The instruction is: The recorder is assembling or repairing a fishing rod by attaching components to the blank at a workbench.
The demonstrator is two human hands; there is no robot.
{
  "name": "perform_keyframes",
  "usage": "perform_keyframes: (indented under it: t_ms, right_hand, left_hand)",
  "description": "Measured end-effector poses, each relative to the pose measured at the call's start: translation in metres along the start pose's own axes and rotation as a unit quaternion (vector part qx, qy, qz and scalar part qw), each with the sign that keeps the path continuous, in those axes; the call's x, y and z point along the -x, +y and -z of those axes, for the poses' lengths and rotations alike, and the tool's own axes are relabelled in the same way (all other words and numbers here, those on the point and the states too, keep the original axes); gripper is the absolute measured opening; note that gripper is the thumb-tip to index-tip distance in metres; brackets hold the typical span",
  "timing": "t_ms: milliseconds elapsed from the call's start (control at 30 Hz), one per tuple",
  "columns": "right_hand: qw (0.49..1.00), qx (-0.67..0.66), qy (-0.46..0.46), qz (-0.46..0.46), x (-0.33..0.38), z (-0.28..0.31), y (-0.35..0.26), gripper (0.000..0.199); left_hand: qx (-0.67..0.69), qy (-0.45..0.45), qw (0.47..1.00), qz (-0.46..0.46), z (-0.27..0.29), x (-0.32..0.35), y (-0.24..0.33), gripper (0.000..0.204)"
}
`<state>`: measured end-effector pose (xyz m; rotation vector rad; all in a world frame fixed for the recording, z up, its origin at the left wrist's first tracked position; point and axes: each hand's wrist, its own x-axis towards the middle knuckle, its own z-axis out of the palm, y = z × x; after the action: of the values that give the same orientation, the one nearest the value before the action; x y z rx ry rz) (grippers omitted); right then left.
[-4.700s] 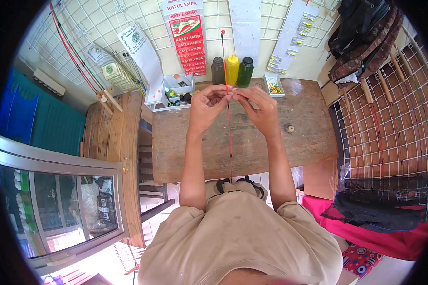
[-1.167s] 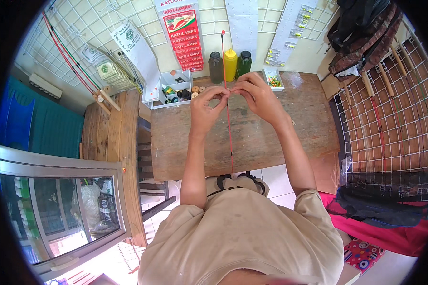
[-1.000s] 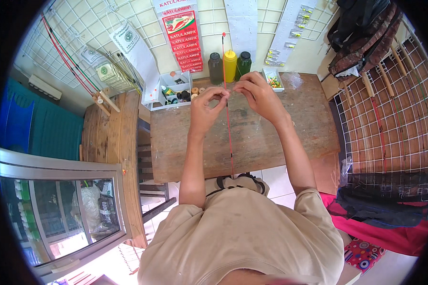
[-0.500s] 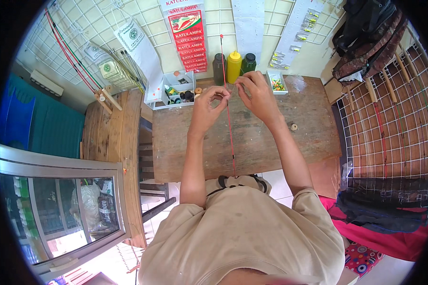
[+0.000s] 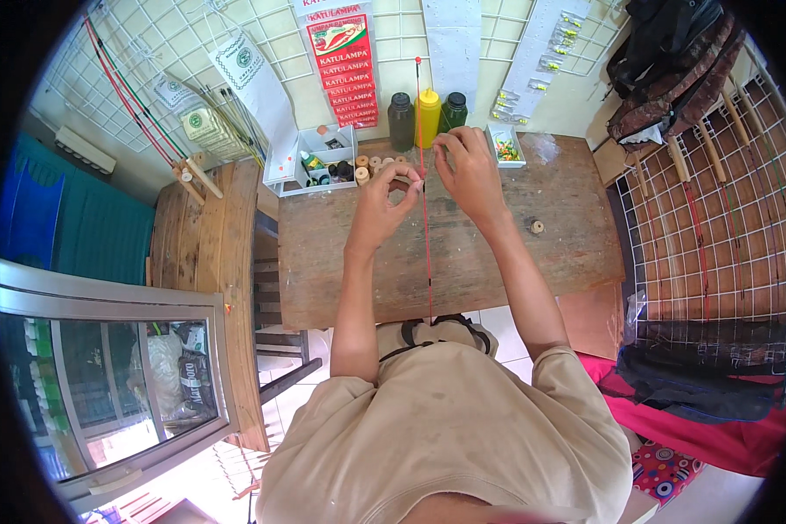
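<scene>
A thin red fishing rod (image 5: 427, 240) with dark bands and a small red tip stands upright in front of me. Its lower end reaches my lap beyond the table's near edge. My left hand (image 5: 381, 203) pinches the rod at its upper part, thumb and forefinger closed round it. Just right of the rod, my right hand (image 5: 472, 175) is raised with thumb and fingertips together, apart from the rod. Whatever lies between those fingertips is too fine to make out. Wooden spools (image 5: 363, 175) stand behind my left hand.
On the wooden table (image 5: 341, 271), a white divided tray (image 5: 281, 186) holds small bottles. Three bottles, one of them yellow (image 5: 427, 118), stand at the back. A white box of small colourful pieces (image 5: 507, 158) and a lone spool (image 5: 537, 227) are at the right.
The rod's tip has shifted slightly right and stands straighter. My left hand has dropped a little, uncovering more spools behind it. My right hand has moved slightly and remains pinched.
</scene>
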<state>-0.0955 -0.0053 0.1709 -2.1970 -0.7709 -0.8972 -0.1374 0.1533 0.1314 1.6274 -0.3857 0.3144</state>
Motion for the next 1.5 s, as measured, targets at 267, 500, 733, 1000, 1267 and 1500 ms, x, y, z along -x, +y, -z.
perform_keyframes:
  t_ms: [267, 500, 733, 1000, 1267, 1500]
  right_hand:
    - [1.000, 0.013, 0.017, -0.022, 0.004, -0.009, -0.009, 0.010]
    - [0.999, 0.024, 0.043, -0.019, 0.003, -0.006, -0.011, 0.011]
    - [0.996, -0.073, 0.042, 0.036, 0.010, 0.001, -0.010, 0.023]
    - [0.985, -0.119, 0.119, -0.037, 0.046, -0.012, -0.016, 0.046]
    - [0.859, -0.377, -0.152, -0.311, 0.067, -0.022, -0.011, 0.024]
    - [0.841, -0.368, -0.195, -0.346, 0.070, -0.022, -0.014, 0.023]
  left_hand:
    - [0.039, -0.013, 0.998, 0.037, 0.001, 0.007, 0.012, 0.008]
    - [0.053, -0.009, 0.997, 0.062, 0.004, 0.013, 0.009, 0.010]
    - [0.062, 0.018, 0.997, 0.053, 0.003, 0.015, 0.000, 0.010]
    - [0.108, 0.036, 0.989, 0.096, 0.000, 0.014, -0.004, 0.011]
    - [0.102, 0.053, 0.990, 0.083, 0.002, 0.012, -0.013, 0.011]
    - [0.100, 0.069, 0.989, 0.084, 0.001, 0.010, -0.014, 0.011]
